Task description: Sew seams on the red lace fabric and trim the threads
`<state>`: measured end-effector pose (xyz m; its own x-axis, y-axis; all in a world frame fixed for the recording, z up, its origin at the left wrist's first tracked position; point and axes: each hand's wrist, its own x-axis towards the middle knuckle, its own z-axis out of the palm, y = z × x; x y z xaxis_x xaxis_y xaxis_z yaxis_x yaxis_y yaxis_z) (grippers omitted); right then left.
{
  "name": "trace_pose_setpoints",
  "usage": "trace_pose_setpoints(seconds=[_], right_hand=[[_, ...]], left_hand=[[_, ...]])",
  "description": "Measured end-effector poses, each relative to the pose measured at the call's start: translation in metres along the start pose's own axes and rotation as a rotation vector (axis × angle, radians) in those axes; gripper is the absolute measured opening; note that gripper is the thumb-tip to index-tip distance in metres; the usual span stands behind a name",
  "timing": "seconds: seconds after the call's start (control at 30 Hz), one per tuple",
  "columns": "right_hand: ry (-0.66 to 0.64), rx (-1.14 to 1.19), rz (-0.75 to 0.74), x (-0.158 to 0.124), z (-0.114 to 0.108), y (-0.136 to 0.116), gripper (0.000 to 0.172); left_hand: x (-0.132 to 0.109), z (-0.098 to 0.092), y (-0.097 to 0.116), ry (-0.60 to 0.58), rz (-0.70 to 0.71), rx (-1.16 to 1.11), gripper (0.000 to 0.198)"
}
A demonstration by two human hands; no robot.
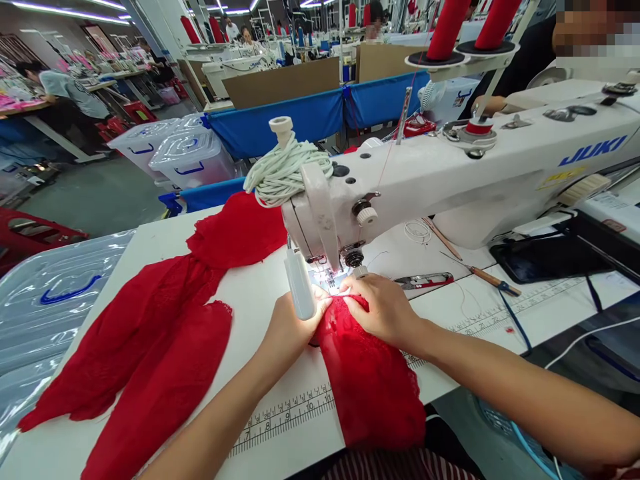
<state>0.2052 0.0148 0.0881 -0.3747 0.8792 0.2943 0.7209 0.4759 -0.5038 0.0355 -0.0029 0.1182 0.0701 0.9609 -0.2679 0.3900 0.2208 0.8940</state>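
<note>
Both my hands pinch the top edge of a red lace fabric piece (370, 387) just in front of the needle area of a white sewing machine (410, 187). My left hand (295, 320) grips the edge from the left, partly behind the machine's small white lamp (300, 287). On the right, my right hand (385, 310) holds the same edge between thumb and fingers. The fabric hangs from my fingers over the table's front edge. More red lace fabric (165, 313) lies spread on the table to the left. The needle and presser foot are lit but hard to make out.
Thread snips (425, 280), a wooden-handled awl (493, 280) and a black phone (543, 257) lie right of the needle. Ruler markings (285, 417) run along the table front. A clear plastic bin (55, 300) stands at left. Red thread cones (447, 30) rise above the machine.
</note>
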Motion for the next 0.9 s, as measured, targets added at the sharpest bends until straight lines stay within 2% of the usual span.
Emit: trace_pose_setpoints(seconds=[0.07,0.13,0.23,0.37,0.57,0.67,0.77,0.83,0.9], right_hand=[[0.009,-0.069,-0.069,0.001,0.002,0.003,0.019],[0.021,-0.126,-0.11,0.002,0.003,0.005,0.02],[0.018,-0.195,-0.152,0.004,0.002,0.007,0.019],[0.028,-0.224,-0.197,0.007,0.0,0.007,0.021],[0.0,-0.236,-0.199,0.009,0.001,0.008,0.023],[-0.02,-0.25,-0.189,0.01,0.001,0.008,0.022],[-0.027,-0.256,-0.179,0.01,0.001,0.007,0.021],[-0.022,-0.257,-0.182,0.011,0.002,0.007,0.021],[-0.017,-0.253,-0.192,0.011,0.002,0.008,0.022]], left_hand=[[0.005,0.001,-0.003,-0.036,0.007,0.004,0.021],[0.009,0.002,-0.005,-0.02,0.059,0.061,0.022],[0.012,0.002,-0.005,0.085,0.138,0.271,0.017],[0.016,0.001,-0.001,0.195,0.165,0.478,0.014],[0.023,-0.002,-0.001,0.29,0.171,0.544,0.013],[0.021,-0.005,-0.007,0.353,0.286,0.541,0.015],[0.011,-0.004,-0.013,0.303,0.465,0.574,0.022],[0.002,-0.001,-0.016,0.21,0.571,0.726,0.031],[-0.006,0.003,-0.019,0.192,0.656,0.956,0.036]])
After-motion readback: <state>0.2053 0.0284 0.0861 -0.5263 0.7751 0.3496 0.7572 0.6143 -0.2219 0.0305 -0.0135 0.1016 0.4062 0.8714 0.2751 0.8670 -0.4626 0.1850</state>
